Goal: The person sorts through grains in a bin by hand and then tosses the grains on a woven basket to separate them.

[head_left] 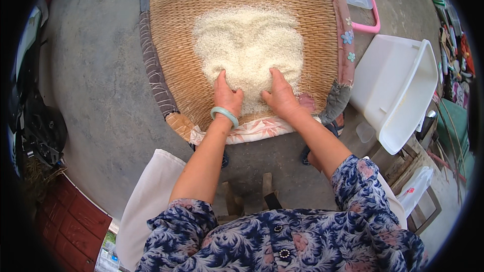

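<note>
A heap of white rice grains lies spread on a large woven wicker tray before me. My left hand, with a pale green bangle at its wrist, touches the heap's near left part. Opposite it, my right hand rests at the near right part. Both thumbs stand apart from the forefingers, which point away from me into the grains. The other fingers are mostly hidden. Patched cloth binding covers the tray's rim, stitched in dark, pink and floral pieces.
A white plastic bin lies tipped on its side to the right, near a pink-framed plastic item. Wooden boards and a plastic bag lie nearer. At left are a dark machine and a red door.
</note>
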The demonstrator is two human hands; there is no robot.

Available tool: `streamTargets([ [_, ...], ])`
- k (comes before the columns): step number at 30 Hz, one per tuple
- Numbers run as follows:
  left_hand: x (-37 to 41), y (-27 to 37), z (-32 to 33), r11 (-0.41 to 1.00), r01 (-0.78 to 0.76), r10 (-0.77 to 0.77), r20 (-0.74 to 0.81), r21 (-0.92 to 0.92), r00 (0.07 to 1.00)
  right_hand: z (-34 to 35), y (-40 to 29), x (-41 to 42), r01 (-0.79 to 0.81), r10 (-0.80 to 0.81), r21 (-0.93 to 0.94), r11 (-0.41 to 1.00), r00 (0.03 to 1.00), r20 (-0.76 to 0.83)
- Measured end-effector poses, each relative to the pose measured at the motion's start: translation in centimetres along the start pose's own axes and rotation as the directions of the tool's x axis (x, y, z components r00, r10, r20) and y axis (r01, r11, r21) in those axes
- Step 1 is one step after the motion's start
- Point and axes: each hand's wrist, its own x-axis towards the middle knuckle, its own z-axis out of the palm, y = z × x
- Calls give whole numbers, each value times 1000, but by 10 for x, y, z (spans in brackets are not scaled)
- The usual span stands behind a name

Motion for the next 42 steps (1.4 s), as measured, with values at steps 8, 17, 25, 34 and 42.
streamTargets([
  [8,-4,-7,0,999,-32,34,-52,31,998,0,-6,-3,61,-63,-61,996,998,-20],
  [17,-1,33,-20,968,-235,233,-33,-83,972,-22,-10,10,280,-303,-122,952,916,-264],
  [25,0,30,-4,966,-192,179,-91,-173,980,-27,-30,41,-395,321,636,663,918,235],
  [34,1,21,-3,961,-125,114,-59,-248,992,-28,-27,48,-520,295,717,465,854,428],
  [42,1,24,-6,967,-116,111,-38,-225,993,-25,-24,50,-531,244,765,364,847,472],
])
